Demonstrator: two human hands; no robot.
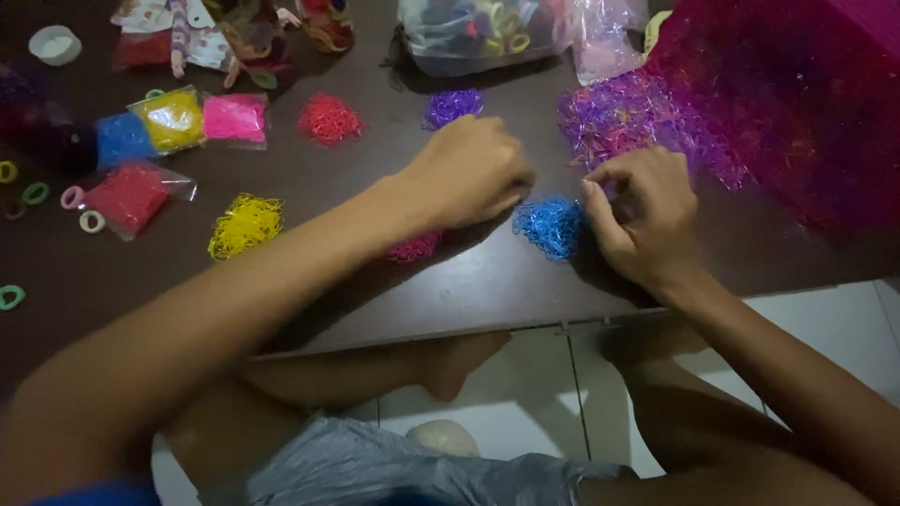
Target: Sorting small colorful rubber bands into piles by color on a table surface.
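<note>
The left hand (469,169) is curling into a loose fist, covering most of a pink band pile (412,247); whether it is pinching anything is hidden. Four small bags (127,197) far left are holding blue, yellow, pink and red bands. The blue band pile (550,227) is sitting between both hands, and the right hand (642,220) is pinching at the mixed purple heap (628,117).

Bare forearms and bare hands (no rings or watch visible); crumpled grey fabric shorts (394,468), and perhaps a blue sleeve edge (103,494).
</note>
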